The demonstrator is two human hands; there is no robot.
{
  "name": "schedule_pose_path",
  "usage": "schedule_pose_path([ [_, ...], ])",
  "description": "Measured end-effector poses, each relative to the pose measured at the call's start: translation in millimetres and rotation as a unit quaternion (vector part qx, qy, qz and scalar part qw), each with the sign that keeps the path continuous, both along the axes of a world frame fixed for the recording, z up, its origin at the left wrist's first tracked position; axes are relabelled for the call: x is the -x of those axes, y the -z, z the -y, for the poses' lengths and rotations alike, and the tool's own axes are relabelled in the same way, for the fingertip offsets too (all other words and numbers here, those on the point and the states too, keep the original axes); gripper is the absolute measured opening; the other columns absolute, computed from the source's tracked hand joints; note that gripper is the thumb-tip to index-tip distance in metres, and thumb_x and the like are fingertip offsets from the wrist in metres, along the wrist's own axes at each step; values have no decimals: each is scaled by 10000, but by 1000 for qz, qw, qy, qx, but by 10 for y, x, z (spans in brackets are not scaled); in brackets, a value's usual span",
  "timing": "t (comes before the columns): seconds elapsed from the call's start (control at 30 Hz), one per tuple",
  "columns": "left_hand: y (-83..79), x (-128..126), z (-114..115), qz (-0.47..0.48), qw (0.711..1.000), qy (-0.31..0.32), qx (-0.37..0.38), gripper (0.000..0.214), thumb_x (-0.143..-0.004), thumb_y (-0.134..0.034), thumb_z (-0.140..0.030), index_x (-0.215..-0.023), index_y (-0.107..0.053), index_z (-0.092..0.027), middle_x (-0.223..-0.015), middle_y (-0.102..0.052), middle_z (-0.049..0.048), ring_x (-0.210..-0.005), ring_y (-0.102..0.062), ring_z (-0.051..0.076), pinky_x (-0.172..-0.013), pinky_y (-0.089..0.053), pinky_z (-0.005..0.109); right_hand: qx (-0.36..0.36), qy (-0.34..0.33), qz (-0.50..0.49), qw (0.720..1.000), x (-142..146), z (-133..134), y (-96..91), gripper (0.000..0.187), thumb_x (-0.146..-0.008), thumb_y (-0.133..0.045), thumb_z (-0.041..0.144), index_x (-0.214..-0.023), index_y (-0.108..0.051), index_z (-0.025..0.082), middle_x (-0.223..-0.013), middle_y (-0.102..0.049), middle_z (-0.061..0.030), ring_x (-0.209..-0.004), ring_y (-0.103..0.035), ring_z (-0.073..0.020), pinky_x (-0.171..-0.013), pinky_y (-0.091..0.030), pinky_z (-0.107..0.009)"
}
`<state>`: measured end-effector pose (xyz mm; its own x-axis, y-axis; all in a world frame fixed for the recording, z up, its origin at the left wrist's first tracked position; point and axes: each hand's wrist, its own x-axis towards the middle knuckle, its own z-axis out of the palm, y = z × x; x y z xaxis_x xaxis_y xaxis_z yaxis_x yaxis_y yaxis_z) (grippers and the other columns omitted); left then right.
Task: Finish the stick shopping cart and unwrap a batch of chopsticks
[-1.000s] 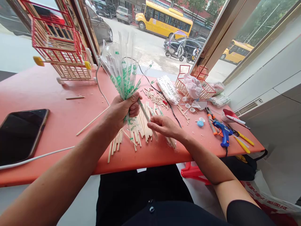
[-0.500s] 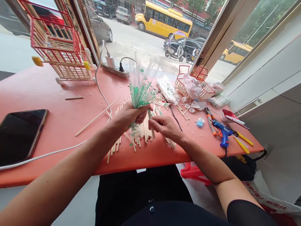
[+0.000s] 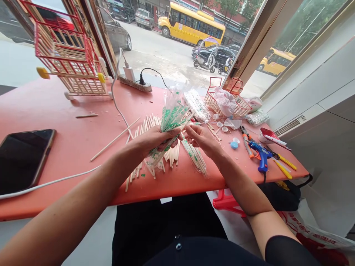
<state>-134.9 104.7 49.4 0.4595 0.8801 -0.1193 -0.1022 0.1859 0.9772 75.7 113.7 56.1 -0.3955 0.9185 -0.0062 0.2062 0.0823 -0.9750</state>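
Observation:
My left hand [image 3: 162, 138] is closed around a bunch of clear plastic chopstick wrappers [image 3: 173, 114] with green print, which fan out above and below the fist. My right hand [image 3: 202, 138] is beside it with fingers curled in a pinch near the bunch; what lies between its fingertips is hidden. Below and behind the hands, loose wooden chopsticks [image 3: 137, 168] are spread on the orange-red table [image 3: 105, 188]. Several chopsticks still in printed wrappers [image 3: 195, 157] lie under my right wrist.
A stick-built model cart [image 3: 69, 62] stands at the back left, near a power strip [image 3: 135, 83] and a phone [image 3: 26, 159]. On the right are a blue glue gun [image 3: 262, 155], pliers [image 3: 245, 140], a red paint cup [image 3: 267, 135] and a smaller red-edged stick frame [image 3: 241, 105].
The wrapper bunch has tilted to the right and sunk lower. My right hand has moved up, closer to the bunch; the pale strip it held pointing down no longer shows there.

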Motion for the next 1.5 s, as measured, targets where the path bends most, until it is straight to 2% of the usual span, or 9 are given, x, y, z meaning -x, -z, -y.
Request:
schedule_pose_path([
  [0.23, -85, -44, 70, -38, 999, 16, -8, 480, -669, -974, -558, -771, -755, -142, -621, -620, 28, -409, -326, 48, -379, -204, 208, 4, 69, -79, 994, -18, -53, 48, 622, -750, -837, 759, -690, -551, 209, -662, -496, 49, -575, -397, -72, -526, -296, -231],
  [0.37, -114, -2, 51, -50, 997, 59, -16, 425, -602, -1010, -457, -729, -771, -130, -595, -614, 32, -393, -346, 45, -374, -202, 210, -11, 142, -123, 982, -73, -127, 27, 523, -763, -849, 686, -769, -605, 223, -661, -460, 65, -555, -355, -75, -501, -272, -242],
  [0.63, -50, 63, -5, -45, 996, 70, 5, 326, -674, -968, -416, -728, -804, -139, -415, -455, -21, -359, -329, 62, -368, -211, 192, -62, 226, -191, 953, -325, -294, -59, 402, -853, -831, 612, -869, -677, 240, -655, -468, 65, -536, -376, -81, -449, -235, -252],
  [0.8, -43, 99, -29, -38, 998, 54, 7, 320, -706, -972, -406, -730, -804, -134, -406, -448, -16, -356, -327, 59, -368, -221, 185, -88, 245, -192, 946, -472, -366, -78, 379, -908, -787, 607, -870, -677, 247, -690, -534, 61, -504, -365, -67, -448, -243, -269],
  [1.1, -34, 262, -108, -41, 998, 30, -23, 379, -703, -995, -472, -744, -822, -137, -377, -442, -6, -336, -334, 71, -350, -231, 196, -113, 298, -214, 923, -608, -406, -206, 441, -920, -767, 643, -813, -602, 249, -618, -503, 82, -466, -340, -69, -427, -229, -254],
  [1.2, -84, 298, -104, -28, 999, -17, -8, 349, -773, -962, -449, -773, -826, -127, -485, -592, 53, -357, -329, 58, -341, -228, 200, -128, 294, -198, 926, -667, -418, -214, 465, -929, -750, 683, -822, -595, 258, -610, -473, 81, -462, -364, -78, -422, -248, -260],
  [1.33, -115, 313, -134, 14, 994, -107, -3, 287, -888, -872, -401, -898, -847, -115, -869, -818, 192, -386, -303, 31, -335, -213, 205, -152, 287, -168, 931, -682, -413, -213, 499, -917, -733, 741, -834, -601, 267, -620, -461, 70, -480, -383, -90, -427, -255, -281],
  [1.43, -101, 261, -128, 26, 994, -106, -1, 309, -911, -850, -427, -939, -849, -119, -987, -834, 227, -408, -314, 33, -345, -213, 209, -149, 278, -144, 938, -616, -384, -214, 501, -923, -720, 747, -836, -618, 265, -650, -486, 57, -499, -357, -91, -435, -252, -290],
  [1.5, -88, 203, -92, 9, 997, -81, -3, 318, -889, -869, -441, -931, -849, -126, -889, -821, 190, -404, -320, 40, -354, -206, 215, -143, 270, -133, 943, -551, -354, -207, 494, -926, -720, 741, -839, -643, 260, -663, -484, 52, -514, -345, -91, -443, -254, -290],
])
